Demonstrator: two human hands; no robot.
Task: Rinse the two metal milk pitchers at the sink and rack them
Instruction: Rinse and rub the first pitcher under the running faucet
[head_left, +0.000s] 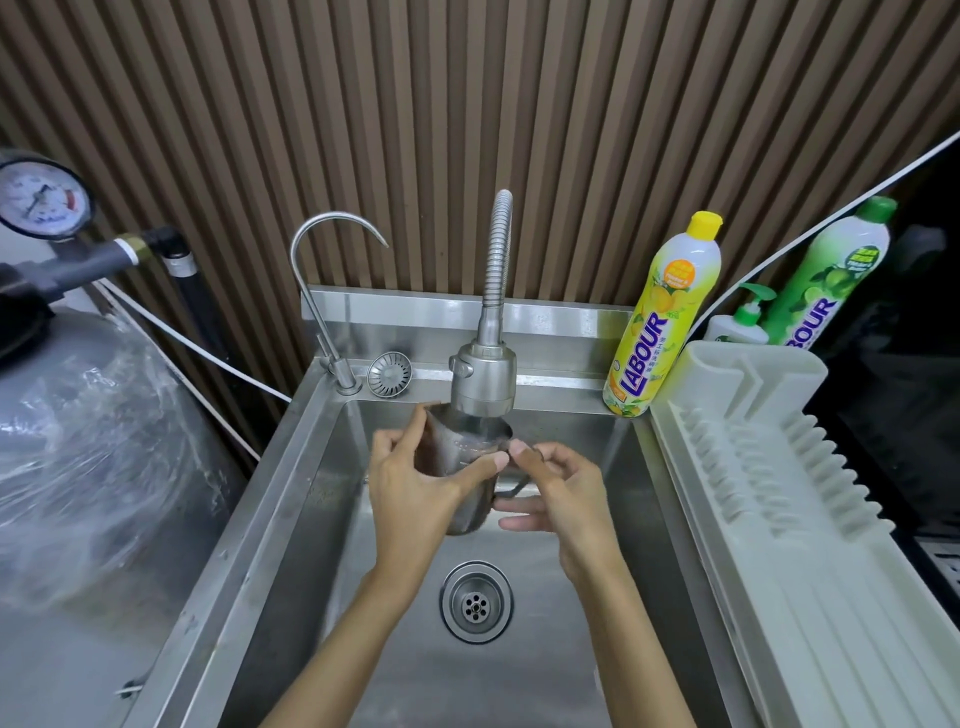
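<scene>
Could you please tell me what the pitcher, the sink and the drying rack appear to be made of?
Pitcher: metal, probably stainless steel, with a dull grey sheen and a thin rim. Sink: brushed stainless steel, with soft reflections and folded edges. Rack: matte off-white plastic, judging by its moulded ribs and rounded corners.

Brown vertical-slatted wall (415, 130) behind; grey plastic-wrapped tank (88, 441) at left, under even light

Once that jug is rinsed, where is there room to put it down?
The white drying rack, right of the sink, holds nothing in view. The sink floor around the drain is bare. The back ledge is crowded: faucets, strainer, yellow soap bottle.
</scene>
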